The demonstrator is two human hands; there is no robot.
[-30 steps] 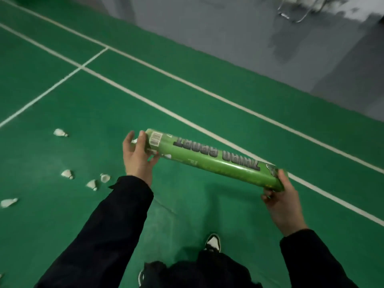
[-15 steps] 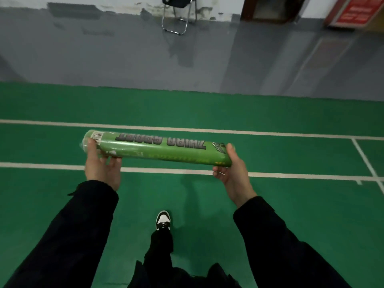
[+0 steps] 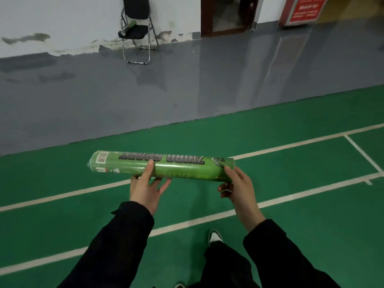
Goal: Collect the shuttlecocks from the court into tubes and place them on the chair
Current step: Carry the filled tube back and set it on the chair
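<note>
A green court floor (image 3: pixel 311 215) with white lines fills the near ground, a grey strip lies beyond it, and a folding chair (image 3: pixel 136 32) stands against the far wall, left of centre.

The left hand (image 3: pixel 145 188) cradles the tube (image 3: pixel 162 166) from below near its middle, thumb laid over the top, fingers spread loosely beneath. The right hand (image 3: pixel 239 188) grips the tube's right end, thumb on the wall, fingers curled under. The tube lies level in the air between them, well short of the chair (something green already rests on that seat).

I judge the tube light and stiff, a thin-walled cylinder with a glossy wrap, likely slippery and easy to dent if squeezed. Holding it gently around the body, close to the middle, should balance it; the ends should be kept level so nothing slides out.
</note>
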